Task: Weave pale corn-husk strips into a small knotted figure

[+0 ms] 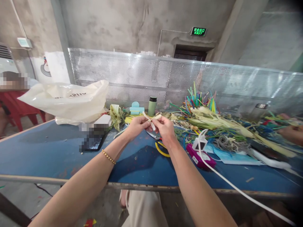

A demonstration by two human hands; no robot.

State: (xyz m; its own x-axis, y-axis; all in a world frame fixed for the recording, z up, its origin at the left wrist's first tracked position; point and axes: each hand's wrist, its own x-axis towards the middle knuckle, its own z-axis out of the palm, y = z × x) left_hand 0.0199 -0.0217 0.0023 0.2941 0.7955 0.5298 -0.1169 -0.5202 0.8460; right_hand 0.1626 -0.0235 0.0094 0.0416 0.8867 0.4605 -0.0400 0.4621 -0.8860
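Above the blue table (132, 170), my left hand (139, 124) and my right hand (163, 126) are close together, fingertips pinched. Between them are pale corn husk strips (152, 123), which cross each other and stick out above and below the fingers. Both hands grip these strips. Just below my right hand lie scissors (163, 150) with yellow handles, partly covered by the hand and wrist. My other fingers are bent and partly hidden behind the strips.
Corn husks (213, 118), coloured stems (196, 101) and wires (229, 143) are heaped at right. Nearby are a purple power adapter (200, 157) with a white cable and a face mask (236, 157). A plastic bag (68, 99), phone (94, 140) and green bottle (152, 106) stand or lie farther back. Another person's hand (292, 134) shows at right.
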